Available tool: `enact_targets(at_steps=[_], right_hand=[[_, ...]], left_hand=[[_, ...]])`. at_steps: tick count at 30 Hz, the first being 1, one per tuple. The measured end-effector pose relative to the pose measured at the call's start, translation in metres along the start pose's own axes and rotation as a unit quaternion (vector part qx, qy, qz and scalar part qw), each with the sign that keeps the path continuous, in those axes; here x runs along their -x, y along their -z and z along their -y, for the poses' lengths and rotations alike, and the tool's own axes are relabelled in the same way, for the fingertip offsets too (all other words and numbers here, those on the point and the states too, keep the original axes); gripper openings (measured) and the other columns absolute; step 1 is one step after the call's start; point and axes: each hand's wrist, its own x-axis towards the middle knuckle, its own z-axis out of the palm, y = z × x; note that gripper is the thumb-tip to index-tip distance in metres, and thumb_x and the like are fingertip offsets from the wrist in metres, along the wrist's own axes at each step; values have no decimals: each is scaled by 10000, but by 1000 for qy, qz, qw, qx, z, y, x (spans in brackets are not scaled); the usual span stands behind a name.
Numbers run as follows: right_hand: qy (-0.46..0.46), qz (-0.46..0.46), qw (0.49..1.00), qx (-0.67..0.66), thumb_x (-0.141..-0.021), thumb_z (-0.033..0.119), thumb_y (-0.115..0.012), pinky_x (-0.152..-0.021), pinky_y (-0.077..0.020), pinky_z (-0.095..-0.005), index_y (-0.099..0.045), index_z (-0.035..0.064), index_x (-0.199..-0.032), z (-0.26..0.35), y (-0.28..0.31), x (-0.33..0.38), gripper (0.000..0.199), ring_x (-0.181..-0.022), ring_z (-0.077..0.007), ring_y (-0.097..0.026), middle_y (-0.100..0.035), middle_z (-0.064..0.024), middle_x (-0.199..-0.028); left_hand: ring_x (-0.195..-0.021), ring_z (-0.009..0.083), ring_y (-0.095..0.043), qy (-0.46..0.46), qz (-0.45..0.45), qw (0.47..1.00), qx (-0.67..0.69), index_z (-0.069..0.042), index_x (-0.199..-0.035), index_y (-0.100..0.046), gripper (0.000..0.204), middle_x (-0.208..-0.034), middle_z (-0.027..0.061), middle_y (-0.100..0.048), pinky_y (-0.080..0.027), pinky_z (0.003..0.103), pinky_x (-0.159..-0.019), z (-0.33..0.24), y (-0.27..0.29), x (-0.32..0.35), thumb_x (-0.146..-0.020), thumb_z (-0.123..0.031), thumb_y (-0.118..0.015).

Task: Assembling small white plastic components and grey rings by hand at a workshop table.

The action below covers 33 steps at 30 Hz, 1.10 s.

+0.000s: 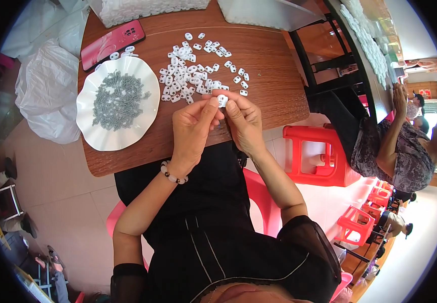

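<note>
Both hands meet at the centre of the frame, just over the near edge of the brown worktop (269, 65). Left hand (192, 123): thumb and forefinger pinch a small white piece (222, 101) from its left side; other fingers curled in. Right hand (246, 123): thumb against the piece's right side, forefinger reaching behind it; also gripping. The held piece is rounded, with two dark holes showing, face turned up toward the camera. Bead bracelet (173, 177) on the left wrist.

Just beyond the fingers, upper centre: a loose heap of white pieces (183, 74) of like form, dense toward the left, scattered singly toward the right.

Left of centre: white plate (149, 113) with a wavy rim, near the worktop's left edge, bearing a spread of small grey coil-like parts (115, 103). A few more white pieces lie between its far rim and a pink-red phone (112, 44), upper left.

Top edge: pale container (153, 11) filled with white items, cut off by the frame. White plastic bag (49, 93) left of the worktop. Red stool (314, 156) at right; beyond it, a seated co-worker (400, 149) in a patterned top.
</note>
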Motion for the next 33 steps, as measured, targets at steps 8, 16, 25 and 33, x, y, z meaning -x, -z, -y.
enact_targets(at_steps=[8,16,25,33], right_hand=[[13,14,999,38,-1002,175,-428,-780,-503,-265,-576,-45,-1172,6,0,-3,315,-861,-123,-604,-652,-155,-1084],[14,21,999,32,-1010,170,-396,-728,-506,-258,-579,-44,-1130,6,0,-6,306,-798,-112,-587,-655,-151,-1060],[-6,23,999,44,-999,210,-433,-880,-482,-317,-576,-51,-1133,6,3,-6,326,-981,-208,-617,-640,-206,-1061],[-5,19,999,48,-997,213,-443,-857,-486,-297,-578,-53,-1141,8,0,-5,331,-960,-179,-613,-644,-168,-1054]], left_hand=[[-634,41,-517,-17,13,1000,-17,-14,-863,-685,218,-738,7,-637,-405,181,-583,-2,-1,1,-927,-202,-598],[-640,40,-521,-47,12,998,-38,-2,-890,-687,217,-746,14,-643,-406,184,-584,4,-1,0,-929,-194,-594],[-626,30,-524,-18,7,1000,-22,13,-904,-683,230,-729,24,-652,-415,175,-575,4,2,-2,-931,-197,-594],[-636,60,-528,-9,9,1000,-16,8,-891,-677,210,-751,29,-645,-419,197,-590,6,4,-3,-931,-179,-590]])
